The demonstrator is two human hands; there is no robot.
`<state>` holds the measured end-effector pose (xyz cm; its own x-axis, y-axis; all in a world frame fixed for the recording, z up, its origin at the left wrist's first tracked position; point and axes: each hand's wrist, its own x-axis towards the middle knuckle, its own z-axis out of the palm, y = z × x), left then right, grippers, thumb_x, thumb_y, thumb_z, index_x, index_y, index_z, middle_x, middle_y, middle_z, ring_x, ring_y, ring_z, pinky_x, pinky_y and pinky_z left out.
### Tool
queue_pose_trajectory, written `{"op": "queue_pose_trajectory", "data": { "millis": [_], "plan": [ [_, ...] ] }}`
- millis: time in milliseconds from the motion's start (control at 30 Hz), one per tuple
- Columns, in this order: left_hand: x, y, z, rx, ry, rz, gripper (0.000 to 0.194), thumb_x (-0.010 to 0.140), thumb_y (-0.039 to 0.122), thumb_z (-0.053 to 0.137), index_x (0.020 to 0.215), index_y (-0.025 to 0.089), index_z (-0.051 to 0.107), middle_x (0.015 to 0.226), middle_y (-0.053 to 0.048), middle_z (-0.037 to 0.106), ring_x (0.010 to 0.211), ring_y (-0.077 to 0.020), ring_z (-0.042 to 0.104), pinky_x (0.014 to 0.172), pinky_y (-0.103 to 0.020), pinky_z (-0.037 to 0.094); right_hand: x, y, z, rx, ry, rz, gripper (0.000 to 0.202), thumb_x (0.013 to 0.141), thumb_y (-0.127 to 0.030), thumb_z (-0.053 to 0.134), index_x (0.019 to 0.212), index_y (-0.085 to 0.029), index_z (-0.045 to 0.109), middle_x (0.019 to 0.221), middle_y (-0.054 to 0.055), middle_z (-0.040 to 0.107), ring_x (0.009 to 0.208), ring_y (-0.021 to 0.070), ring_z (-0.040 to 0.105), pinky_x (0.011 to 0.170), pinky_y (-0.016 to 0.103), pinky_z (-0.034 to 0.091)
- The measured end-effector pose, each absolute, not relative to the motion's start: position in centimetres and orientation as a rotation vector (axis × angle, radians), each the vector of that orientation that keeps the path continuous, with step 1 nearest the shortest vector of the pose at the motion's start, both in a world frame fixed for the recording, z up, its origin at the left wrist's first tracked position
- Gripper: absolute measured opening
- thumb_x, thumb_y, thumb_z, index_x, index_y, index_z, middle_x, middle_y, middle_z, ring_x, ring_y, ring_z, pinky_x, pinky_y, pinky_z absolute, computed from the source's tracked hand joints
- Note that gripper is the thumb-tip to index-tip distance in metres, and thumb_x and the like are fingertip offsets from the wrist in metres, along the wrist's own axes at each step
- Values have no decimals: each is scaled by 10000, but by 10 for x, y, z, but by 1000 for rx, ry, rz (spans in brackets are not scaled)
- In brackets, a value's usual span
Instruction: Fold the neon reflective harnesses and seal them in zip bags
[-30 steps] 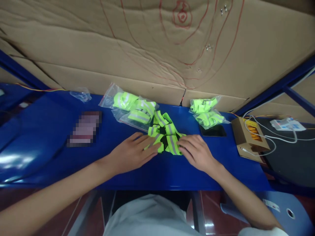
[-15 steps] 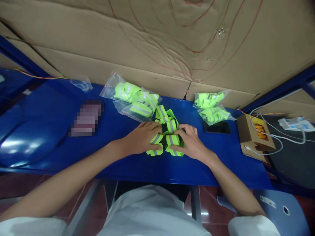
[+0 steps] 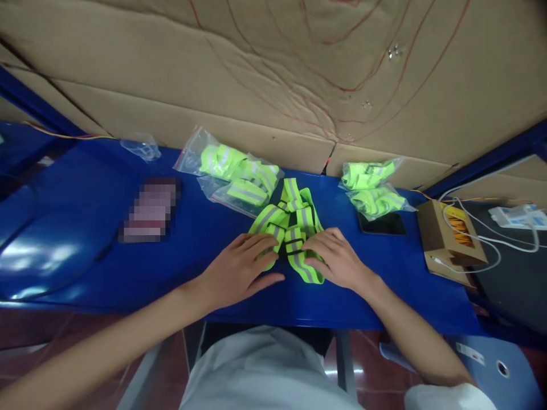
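Note:
A neon yellow-green strap bundle (image 3: 305, 219) with grey reflective stripes and black buckles lies loosely on the blue table (image 3: 205, 239). My left hand (image 3: 243, 267) rests at the bundle's left side, thumb stretched away from the fingers, which lie over the strap. On the right side my right hand (image 3: 335, 256) has its fingers curled on the strap, with a looped end coming out below them. What its fingertips pinch is partly hidden.
Bagged neon straps lie at the back left (image 3: 239, 173) and back right (image 3: 371, 188). A dark phone (image 3: 382, 223) is beside the right bags. An open cardboard box (image 3: 448, 239) with white cables stands at the right; a blurred pinkish item (image 3: 149, 209) lies left.
The strap bundle has spread out and loosened. My left hand has moved slightly down and left, its thumb opening; my right hand has shifted slightly down and right.

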<state>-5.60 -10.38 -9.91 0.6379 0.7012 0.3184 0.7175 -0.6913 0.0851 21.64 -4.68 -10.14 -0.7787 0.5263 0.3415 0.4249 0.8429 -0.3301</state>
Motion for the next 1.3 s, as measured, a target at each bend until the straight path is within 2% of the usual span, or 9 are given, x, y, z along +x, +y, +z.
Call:
{"op": "queue_pose_trajectory", "data": {
  "millis": [167,300,433,533,700,933,1100,1200,1300],
  "plan": [
    [-61,-97,-92,-2682,-1579,-341,209,1000,242,572,1196,177,604,1345,-145,631,1118,-297,683,868,-419,587,211,-51,-107,-1028,-2607,378,653,977,-499,649,1493,-157,441,1335,180,690,1146,309,685,935,412,390],
    [-60,-90,-89,-2641,-1739,-227,365,990,289,600,1342,221,536,1319,-125,648,1030,-298,711,839,-435,598,211,-49,-109,-1045,-2566,495,419,997,-282,618,1401,-210,536,1318,120,708,1166,274,678,955,397,364],
    [-57,-83,-81,-2706,-1634,-213,645,962,242,639,1546,297,370,1554,-155,468,1352,-370,554,1025,-534,538,216,-42,-108,-1113,-2237,750,213,1024,-314,548,1198,-212,617,1036,45,751,870,194,678,859,344,397],
    [-57,-74,-79,-2885,-1445,-229,606,913,186,697,1474,262,479,1657,-158,311,1512,-358,369,1159,-524,446,220,-37,-107,-1176,-1905,1024,267,1022,-460,528,1001,-211,619,678,-44,560,612,138,514,621,271,371],
    [-59,-68,-80,-2854,-1323,-307,342,919,199,694,1255,205,636,1516,-170,483,1430,-351,471,1124,-511,469,230,-29,-100,-1278,-1627,1149,353,937,-551,618,919,-199,638,597,-74,422,507,99,346,484,237,265],
    [-53,-90,-76,-2517,-1277,-389,152,969,135,572,955,218,698,1412,-137,612,1410,-329,502,1191,-694,270,248,-22,-91,-1391,-1639,755,328,951,-517,616,990,-196,673,644,-35,588,550,128,472,528,241,365],
    [-65,-101,-80,-2476,-1427,-311,102,965,190,613,994,191,711,1297,-155,681,1233,-337,629,1102,-646,405,260,-14,-92,-1457,-1700,495,328,959,-492,619,1066,-186,671,718,-17,626,600,144,535,586,265,444],
    [-71,-108,-84,-2427,-1478,-372,116,978,236,612,978,187,717,1153,-138,734,1111,-339,677,1071,-659,416,263,-17,-83,-1303,-1656,16,333,948,-388,654,1207,-181,630,965,75,669,899,235,642,810,382,536],
    [-64,-112,-87,-2394,-1438,-462,181,999,280,597,1114,196,710,1325,-161,682,1280,-365,601,1150,-701,306,251,-32,-67,-1079,-1799,-301,266,971,-247,615,1235,-216,632,1130,126,682,1121,286,638,958,463,511]
  ]
}}
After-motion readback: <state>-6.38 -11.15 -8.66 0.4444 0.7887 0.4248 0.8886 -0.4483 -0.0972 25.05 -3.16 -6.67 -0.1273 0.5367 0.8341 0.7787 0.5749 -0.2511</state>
